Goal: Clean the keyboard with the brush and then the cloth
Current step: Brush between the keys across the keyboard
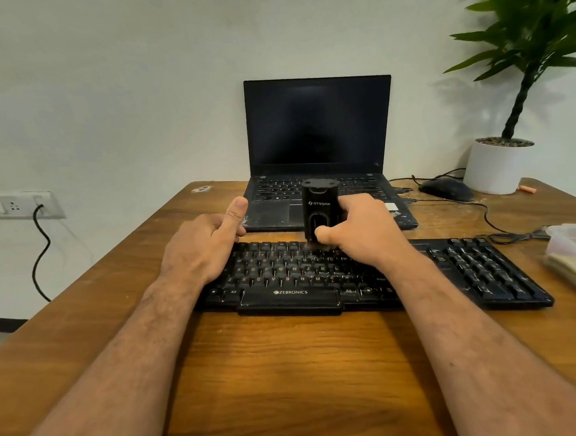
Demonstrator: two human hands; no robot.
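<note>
The right hand (365, 233) wraps around a black cylindrical brush (320, 212), holding it upright with its bristles down on the upper key rows of the black Zebronics keyboard (368, 280) (the bristle end is blurred). The left hand (204, 246) rests on the keyboard's far left corner, fingers curled and thumb raised; whether it grips the edge cannot be told. The keyboard lies across the middle of the wooden desk (289, 369), just in front of an open laptop (321, 148) at the far edge. A mouse (446, 189) and potted plant (499, 164) sit toward the far right corner.
</note>
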